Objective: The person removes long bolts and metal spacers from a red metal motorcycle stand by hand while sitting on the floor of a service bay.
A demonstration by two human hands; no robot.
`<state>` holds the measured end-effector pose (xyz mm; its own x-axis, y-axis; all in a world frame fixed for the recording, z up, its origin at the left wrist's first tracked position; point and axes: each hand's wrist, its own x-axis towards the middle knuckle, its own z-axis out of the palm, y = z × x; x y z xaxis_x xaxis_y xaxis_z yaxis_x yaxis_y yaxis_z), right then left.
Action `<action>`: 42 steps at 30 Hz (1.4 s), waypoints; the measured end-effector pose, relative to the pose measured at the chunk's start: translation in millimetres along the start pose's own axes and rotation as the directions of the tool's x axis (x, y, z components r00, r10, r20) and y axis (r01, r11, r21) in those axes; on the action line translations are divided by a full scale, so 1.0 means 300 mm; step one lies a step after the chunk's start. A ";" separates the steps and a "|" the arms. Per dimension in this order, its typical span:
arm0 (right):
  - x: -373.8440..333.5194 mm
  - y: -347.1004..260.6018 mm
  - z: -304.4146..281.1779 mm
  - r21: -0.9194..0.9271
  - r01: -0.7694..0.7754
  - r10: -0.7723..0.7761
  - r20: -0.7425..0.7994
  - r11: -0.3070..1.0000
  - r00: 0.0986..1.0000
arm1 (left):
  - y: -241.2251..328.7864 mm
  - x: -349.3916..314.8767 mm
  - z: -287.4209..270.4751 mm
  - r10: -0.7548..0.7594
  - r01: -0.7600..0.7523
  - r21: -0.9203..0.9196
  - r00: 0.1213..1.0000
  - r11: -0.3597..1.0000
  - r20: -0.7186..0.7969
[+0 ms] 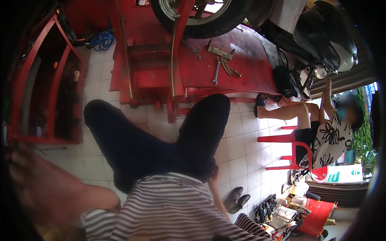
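Observation:
My left hand [30, 166] is raised at the far left, beside a red metal rack [46, 80]; motion smears its fingers, so I cannot tell whether it holds anything. My right hand [215, 172] hangs low beside my right hip, near my dark trousers [205, 132], its fingers mostly hidden. Beyond my knees stands a red work bench [253, 60]. On it lie a silver combination wrench [216, 72], a flat metal bracket [220, 52] and a curved metal piece [226, 67]. A motorcycle wheel [229, 20] rises above the bench.
At the right a person [325, 132] sits on a red plastic chair [277, 139], reaching toward a motorcycle [321, 44]. Dark shoes [233, 199] and piled goods with a red bin [317, 215] lie on the lower right. A coiled blue hose [102, 39] is behind the rack.

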<state>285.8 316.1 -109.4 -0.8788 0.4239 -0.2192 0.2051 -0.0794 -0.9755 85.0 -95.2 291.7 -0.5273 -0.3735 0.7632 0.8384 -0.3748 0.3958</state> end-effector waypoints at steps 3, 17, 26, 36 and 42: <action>-0.015 0.034 -0.037 0.153 -0.094 0.093 0.012 0.984 0.996 | -0.282 -0.102 -0.078 -0.151 0.281 0.461 0.942 0.842 -0.298; 0.021 -0.054 -0.003 0.242 -0.088 0.117 -0.111 0.966 0.987 | -0.530 -0.398 -0.337 -0.246 0.475 0.637 0.875 0.607 -0.418; 0.034 -0.057 0.038 -0.060 0.037 -0.050 -0.238 0.998 0.970 | -0.544 -0.415 -0.329 -0.224 0.471 0.590 0.867 0.656 -0.444; 0.126 -0.019 0.147 0.058 0.097 -0.073 -0.325 0.994 0.943 | -0.613 -0.424 -0.284 -0.283 0.483 0.546 0.866 0.685 -0.412; 0.130 0.105 0.058 -0.055 0.094 -0.107 -0.350 0.994 0.931 | -0.624 -0.423 -0.269 -0.291 0.485 0.557 0.868 0.675 -0.403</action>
<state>250.4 314.4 -148.9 -0.6892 0.7185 -0.0936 0.1455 0.0107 -0.9893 -16.2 -46.1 79.6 -0.7573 -0.5568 0.3412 0.3869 0.0383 0.9213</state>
